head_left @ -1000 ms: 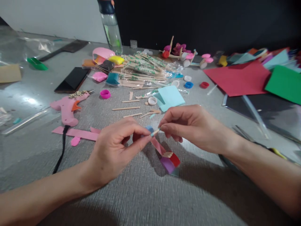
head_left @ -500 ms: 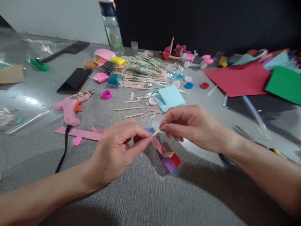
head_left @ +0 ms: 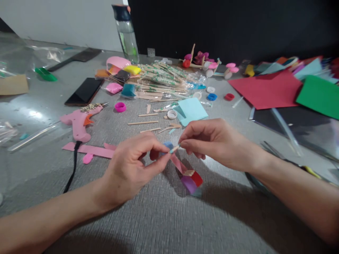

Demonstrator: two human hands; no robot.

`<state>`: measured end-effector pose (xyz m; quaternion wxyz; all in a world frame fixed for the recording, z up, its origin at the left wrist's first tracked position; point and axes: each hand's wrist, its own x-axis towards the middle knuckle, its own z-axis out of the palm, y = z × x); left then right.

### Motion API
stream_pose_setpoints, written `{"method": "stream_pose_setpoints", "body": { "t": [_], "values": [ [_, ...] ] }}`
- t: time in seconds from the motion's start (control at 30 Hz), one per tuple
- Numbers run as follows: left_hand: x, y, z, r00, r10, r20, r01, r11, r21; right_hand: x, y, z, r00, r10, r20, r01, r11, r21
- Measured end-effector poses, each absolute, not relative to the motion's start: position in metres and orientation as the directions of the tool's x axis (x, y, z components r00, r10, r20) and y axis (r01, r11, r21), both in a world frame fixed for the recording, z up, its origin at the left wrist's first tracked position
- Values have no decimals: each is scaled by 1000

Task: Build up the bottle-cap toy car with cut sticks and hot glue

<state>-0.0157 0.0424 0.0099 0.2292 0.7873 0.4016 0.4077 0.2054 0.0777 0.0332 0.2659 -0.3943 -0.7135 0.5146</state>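
Observation:
My left hand (head_left: 132, 165) and my right hand (head_left: 212, 141) meet at their fingertips over the grey table (head_left: 159, 218). Together they pinch a small wooden stick piece (head_left: 174, 149) with a light blue end. Under them sits a small craft piece (head_left: 189, 174) made of a pink strip, a wooden stick, and red and purple caps. A blue cap (head_left: 167, 144) shows just behind the fingertips. Part of the craft piece is hidden by my left fingers.
A pink glue gun (head_left: 78, 119) with a black cord lies to the left beside pink paper strips (head_left: 90, 150). Behind are wooden sticks (head_left: 159, 77), a light blue paper (head_left: 190, 110), bottle caps, a black phone (head_left: 84, 90), a water bottle (head_left: 126, 31) and coloured paper sheets (head_left: 267, 88) at right.
Almost nothing: both hands stay pinched on the small stick piece; the view has shifted slightly.

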Motion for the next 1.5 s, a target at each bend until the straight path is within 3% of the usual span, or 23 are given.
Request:
{"method": "stream_pose_setpoints", "body": {
  "t": [0.33, 0.5, 0.7, 0.83, 0.9, 1.07, 1.5],
  "values": [
    [-26, 41, 10, 356, 862, 360, 478, -499, 723, 209, 75, 41, -509, 861, 12, 307, 194, -932],
    [-22, 43, 7, 429, 827, 364, 545, -558, 625, 224, 65, 60, -418, 903, 94, 425, 286, -859],
    [-23, 51, 1, 528, 772, 354, 618, -635, 463, 246, 19, 63, -434, 891, 131, 737, 436, -517],
    [-29, 61, -1, 621, 740, 257, 605, -662, 443, 237, -14, 30, -482, 858, 179, 829, 513, -224],
    [-31, 66, -1, 641, 740, 203, 613, -653, 445, 228, -23, 14, -476, 859, 188, 849, 505, -157],
    [-31, 69, 3, 640, 743, 194, 610, -645, 461, 220, -22, 2, -469, 858, 210, 858, 499, -124],
    [-29, 63, -1, 557, 813, 168, 671, -560, 486, 251, 10, 2, -299, 935, 192, 918, 337, -211]
  ]
}}
